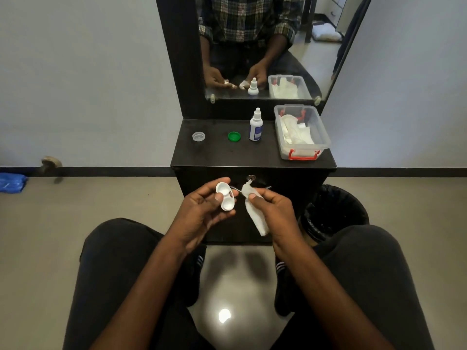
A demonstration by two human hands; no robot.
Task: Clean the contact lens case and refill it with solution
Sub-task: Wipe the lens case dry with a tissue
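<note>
dark cabinet top, clear cap, green cap, bottle, box

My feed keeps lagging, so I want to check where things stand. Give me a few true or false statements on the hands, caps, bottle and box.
1. The left hand holds the lens case. True.
2. Both caps are screwed on the case. False: the green cap and clear cap lie on the cabinet top.
3. The right hand pinches a white tissue. True.
4. The solution bottle lies on its side. False: it stands upright, left of the plastic box.
</note>
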